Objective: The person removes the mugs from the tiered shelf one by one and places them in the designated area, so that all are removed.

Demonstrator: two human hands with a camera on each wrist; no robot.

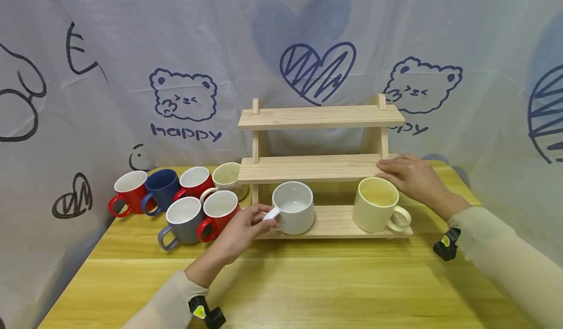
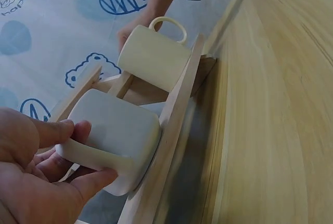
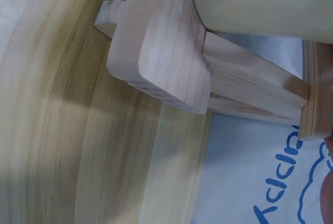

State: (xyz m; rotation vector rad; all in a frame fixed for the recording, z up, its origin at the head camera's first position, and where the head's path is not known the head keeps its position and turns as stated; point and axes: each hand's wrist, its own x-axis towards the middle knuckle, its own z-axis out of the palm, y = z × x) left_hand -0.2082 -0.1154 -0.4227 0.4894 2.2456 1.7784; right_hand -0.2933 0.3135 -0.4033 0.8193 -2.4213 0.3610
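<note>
With fingers and thumb, my left hand (image 1: 239,231) pinches the handle of a white mug (image 1: 292,211). This mug is upright at the left part of the bottom tier of a three-tier wooden display shelf (image 1: 321,170); the left wrist view shows its handle (image 2: 91,156) between the fingers. A pale yellow mug (image 1: 374,209) stands on the same tier, at the right, its handle pointing right. Behind that mug, my right hand (image 1: 411,177) grips the right end of the middle tier. Only a sliver of its fingers (image 3: 327,198) shows in the right wrist view.
Left of the shelf, several mugs stand close together on the wooden table (image 1: 308,285): red mugs (image 1: 136,197), a blue mug (image 1: 163,194), a grey-blue mug (image 1: 186,226) and a cream mug (image 1: 230,177). A printed curtain (image 1: 246,35) hangs behind.
</note>
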